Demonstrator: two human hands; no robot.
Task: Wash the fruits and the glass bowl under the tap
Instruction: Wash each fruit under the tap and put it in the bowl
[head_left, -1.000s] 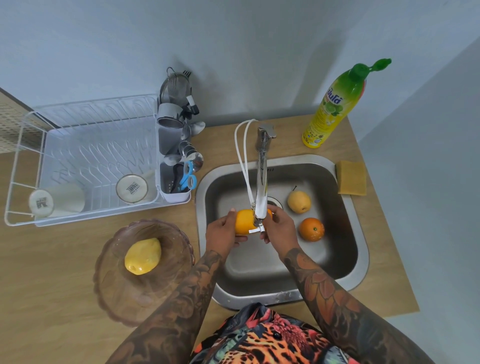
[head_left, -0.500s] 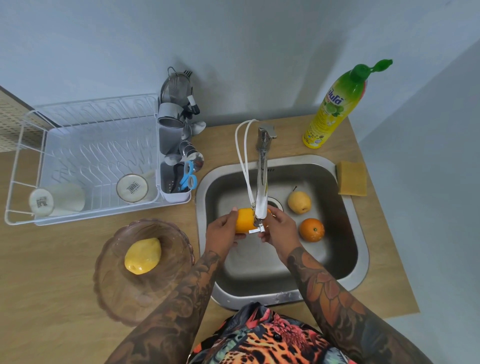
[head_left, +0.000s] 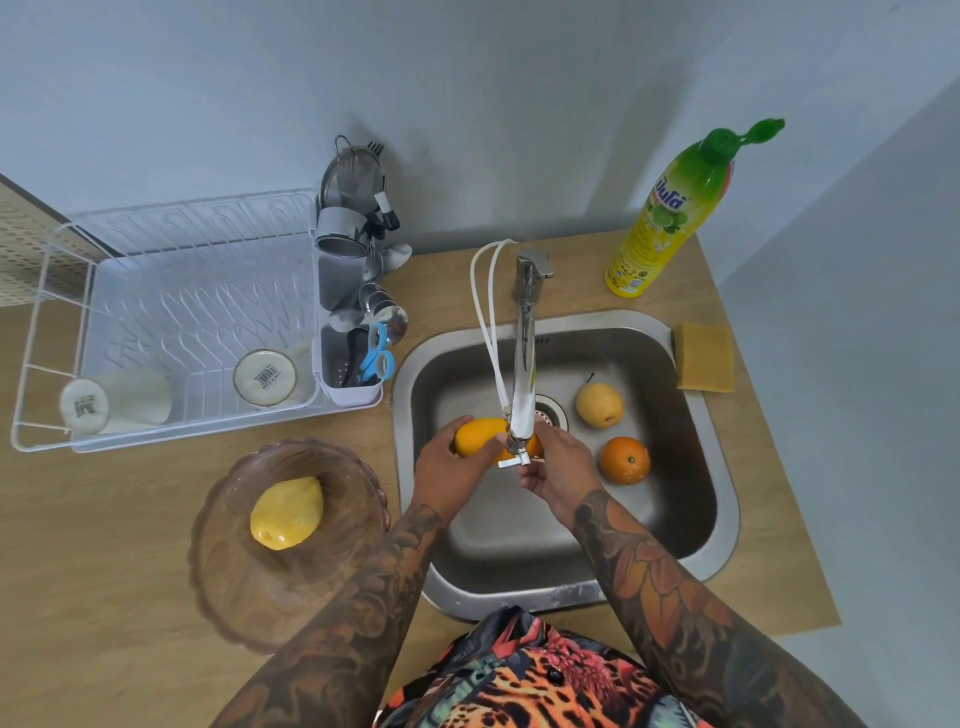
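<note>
Both hands, left hand and right hand, curl round the orange mango under the tap spout, over the sink: rinsing seems underway (water flow unclear). Next, likely the glass bowl on the surface, holding a yellow fruit.

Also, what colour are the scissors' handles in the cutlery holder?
Light blue scissors, clearest in the head view.
</note>
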